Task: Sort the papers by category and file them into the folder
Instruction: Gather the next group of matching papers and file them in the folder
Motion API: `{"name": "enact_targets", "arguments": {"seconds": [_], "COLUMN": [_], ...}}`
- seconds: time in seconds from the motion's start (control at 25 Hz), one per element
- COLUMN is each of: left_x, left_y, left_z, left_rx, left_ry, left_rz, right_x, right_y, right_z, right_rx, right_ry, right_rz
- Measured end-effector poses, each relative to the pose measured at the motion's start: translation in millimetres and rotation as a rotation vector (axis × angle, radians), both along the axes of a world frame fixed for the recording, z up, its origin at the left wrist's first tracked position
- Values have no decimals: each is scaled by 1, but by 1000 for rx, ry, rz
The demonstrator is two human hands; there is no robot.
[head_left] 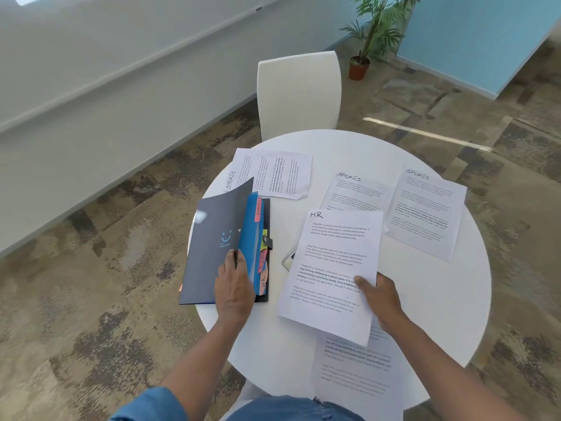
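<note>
White round bench (425,299) is seen from above w/ papers spread on it. At its left edge a dark grey folder (212,238) is held partly open: cover is lifted by the left hand (235,287), fingers (239,259) curled over the cover's edge, blue dividers (250,232) w/ coloured tabs (261,247) exposed beneath. One tab is marked HR, another near the top appears to read SPORTS. A sheet headed HR (331,268) is gripped at its right edge by the right hand (379,296), thumb on top, other fingers hidden under the paper; sheet is raised off the bench, just right of the folder. A further printed sheet (355,369) lies under it at the near edge. Two sheets headed SPORTS (355,192) (428,208) lie side by side at the far right, apart from the folder. Another SPORTS sheet (239,174) and a plain text sheet (282,174) lie behind the folder, partly covered by its raised cover. A small dark object shows between folder and HR sheet; what it is cannot be told. White chair (299,92) stands beyond the bench, potted plant (364,53) behind it.
</note>
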State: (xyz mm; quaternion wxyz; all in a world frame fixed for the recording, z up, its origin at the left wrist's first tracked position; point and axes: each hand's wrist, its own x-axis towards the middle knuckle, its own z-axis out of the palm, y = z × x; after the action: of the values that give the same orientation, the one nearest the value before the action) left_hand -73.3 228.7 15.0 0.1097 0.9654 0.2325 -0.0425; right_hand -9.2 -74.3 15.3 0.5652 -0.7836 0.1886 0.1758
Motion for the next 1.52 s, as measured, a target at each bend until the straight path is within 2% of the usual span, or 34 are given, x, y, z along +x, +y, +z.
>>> {"name": "enact_targets", "arguments": {"seconds": [0.24,0.4,0.6,0.92,1.24,1.52], "left_x": [-5,-7,-9,-19,-16,-18], "left_y": [4,1,7,5,1,5], "left_z": [3,8,1,-2,-1,-2], "left_rx": [-22,45,131,111,44,110], "left_ry": [-9,36,54,118,68,24], "left_rz": [-70,-163,-157,-115,-104,-170], "right_x": [-6,-10,-10,-11,-12,-12], "right_y": [1,2,2,2,-2,-1], "right_z": [-6,-5,-3,-6,-7,-8], "right_rx": [-11,-10,-2,-24,-26,-26], "right_ry": [15,19,12,18,21,18], "right_rz": [7,12,8,41,35,49]}}
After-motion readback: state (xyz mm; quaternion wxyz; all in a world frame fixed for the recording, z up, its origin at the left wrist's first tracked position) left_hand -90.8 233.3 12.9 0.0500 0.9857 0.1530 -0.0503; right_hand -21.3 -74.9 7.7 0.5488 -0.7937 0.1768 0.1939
